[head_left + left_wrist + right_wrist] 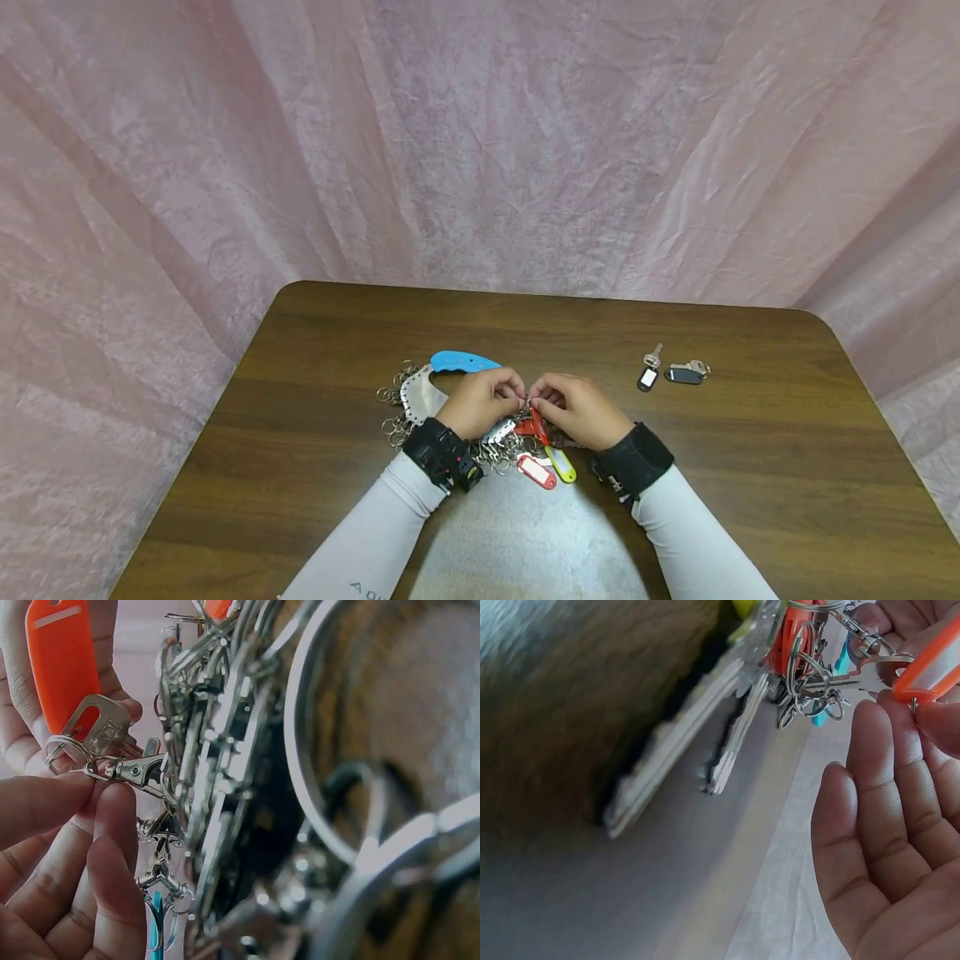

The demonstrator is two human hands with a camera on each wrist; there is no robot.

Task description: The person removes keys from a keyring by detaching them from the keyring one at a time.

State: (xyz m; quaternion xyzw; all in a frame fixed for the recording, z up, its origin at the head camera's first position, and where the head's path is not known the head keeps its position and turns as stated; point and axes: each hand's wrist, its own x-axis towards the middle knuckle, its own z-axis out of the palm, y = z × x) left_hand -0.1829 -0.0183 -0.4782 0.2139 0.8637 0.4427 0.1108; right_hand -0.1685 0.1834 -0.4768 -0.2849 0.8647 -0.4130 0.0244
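Observation:
A key holder plate point(418, 395) with a blue handle point(463, 361) lies on the table, with several metal rings and snap hooks along its edge. My left hand point(480, 403) pinches a small ring at the end of a snap hook point(139, 771) between thumb and fingertips. Just to its right, my right hand point(588, 410) pinches the end of an orange key tag point(936, 664), by its wire loop. A silver key point(106, 729) hangs at this tag, close against the left fingertips. Below the hands lie a red tag point(537, 472) and a yellow tag point(561, 465).
To the right on the wooden table point(780, 450) lie two keys with dark tags, one with a white label point(648, 379), the other plain dark point(684, 376). Two key blades point(675, 742) lie beside the right hand. A pink curtain point(525, 150) hangs behind the table.

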